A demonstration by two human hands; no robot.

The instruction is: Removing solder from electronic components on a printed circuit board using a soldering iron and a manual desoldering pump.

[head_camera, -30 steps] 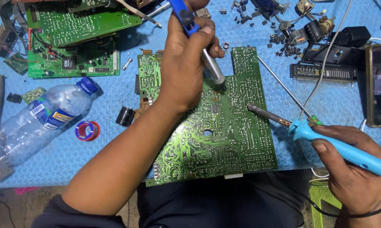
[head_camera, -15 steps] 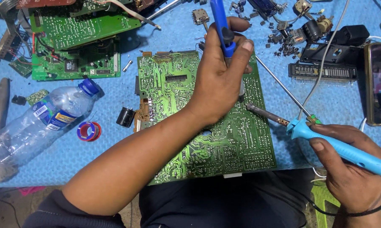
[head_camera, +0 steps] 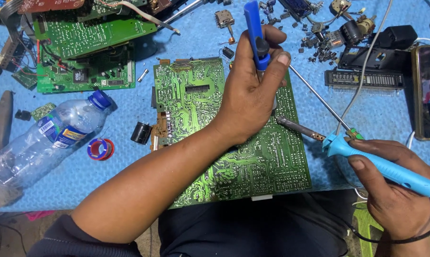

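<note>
- On the blue table (head_camera: 200, 33), the green circuit board (head_camera: 210, 138) lies flat; the left hand (head_camera: 250, 100) is clamped on a blue desoldering pump (head_camera: 256, 35) held upright over it.
- The right hand (head_camera: 396, 200) grips the soldering iron (head_camera: 348, 147), whose hot tip sits close to the left hand's fingers: a slip could burn them or lift a trace.
- The plastic bottle (head_camera: 43, 140) lies capped on its side, seemingly empty.

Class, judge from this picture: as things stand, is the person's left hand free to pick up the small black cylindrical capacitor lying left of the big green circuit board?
Probably not at once: the left hand grips a blue desoldering pump over the big green circuit board. The black capacitor lies uncovered nearby, though.
</note>
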